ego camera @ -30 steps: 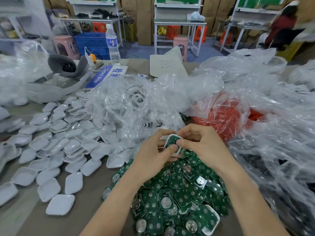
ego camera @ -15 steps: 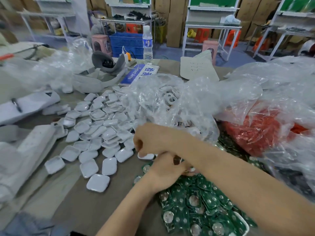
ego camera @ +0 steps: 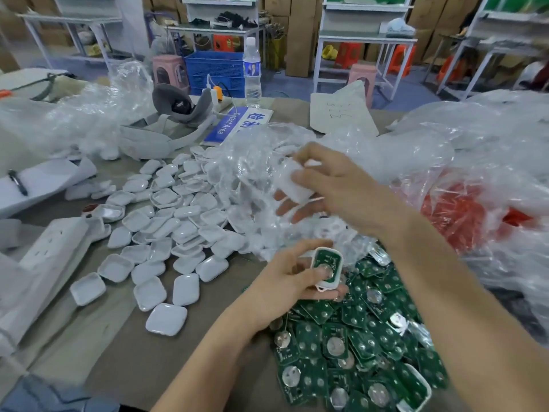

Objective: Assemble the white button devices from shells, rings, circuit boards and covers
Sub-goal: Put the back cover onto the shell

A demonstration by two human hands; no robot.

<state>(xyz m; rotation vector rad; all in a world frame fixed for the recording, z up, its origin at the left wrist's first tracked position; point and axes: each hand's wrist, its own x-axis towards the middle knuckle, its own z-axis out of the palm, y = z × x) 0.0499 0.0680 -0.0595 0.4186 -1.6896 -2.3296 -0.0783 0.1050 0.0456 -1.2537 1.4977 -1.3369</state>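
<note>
My left hand (ego camera: 292, 279) holds a white shell with a green circuit board (ego camera: 326, 267) seated in it, thumb pressing on the board. My right hand (ego camera: 332, 185) is raised above it over the clear bag of white parts (ego camera: 267, 162) and grips a white cover (ego camera: 292, 181) between thumb and fingers. A heap of green circuit boards (ego camera: 356, 346) with coin cells lies under my forearms. Many white covers (ego camera: 175, 230) are spread over the table to the left.
Clear plastic bags pile up at the right, one over red parts (ego camera: 463, 215). A white power strip (ego camera: 50, 254) lies at the left. A grey headset (ego camera: 175, 120), a blue sign (ego camera: 234, 123) and a water bottle (ego camera: 252, 75) stand at the back.
My right hand has lifted away from the left hand and now grips a white cover over the bag. The left hand keeps the shell with its board, now plainly visible.
</note>
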